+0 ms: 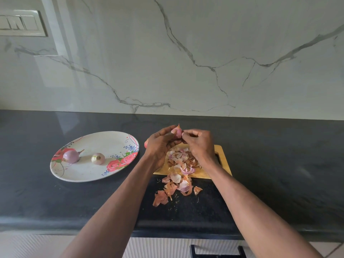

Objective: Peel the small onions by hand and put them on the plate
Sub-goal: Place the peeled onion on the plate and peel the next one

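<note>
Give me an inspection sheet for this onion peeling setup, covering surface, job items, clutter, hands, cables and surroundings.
Surface: dark stone countertop carrying a wooden cutting board.
Job's things: floral plate on the left holds two peeled onions, lying apart. A third onion is held above the board.
Clutter: onion skins piled on the board and spilling onto the countertop at its near edge.
Grippers: left hand holds the third onion; right hand pinches at its side.
Cables: nothing seen.
Surroundings: marble-pattern backsplash, switch plate at upper left, a drawer handle below the counter edge.
</note>
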